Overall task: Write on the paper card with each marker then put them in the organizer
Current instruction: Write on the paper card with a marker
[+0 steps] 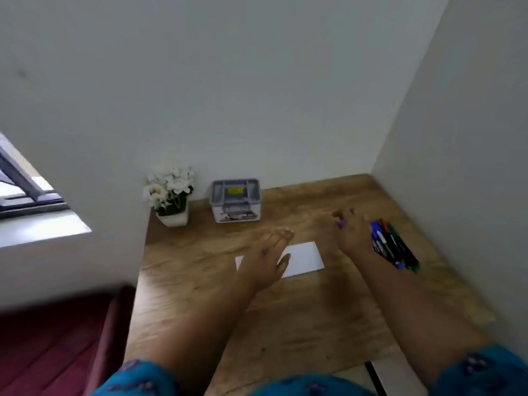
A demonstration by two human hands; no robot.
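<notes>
Left hand (267, 254) lay flat, fingers extended, on the white rectangular paper card (303, 257) on the wooden desk (200, 270). Right hand (353, 234) hovered beside the cluster of coloured markers (393, 244), fingers spread; a small purple object at its fingertips, grip unclear. Grey plastic organizer (235, 200) stood at the desk's far edge.

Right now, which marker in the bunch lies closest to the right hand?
The blue marker, on the left edge of the bunch, right beside the right hand. The red marker and green marker lie farther right.
</notes>
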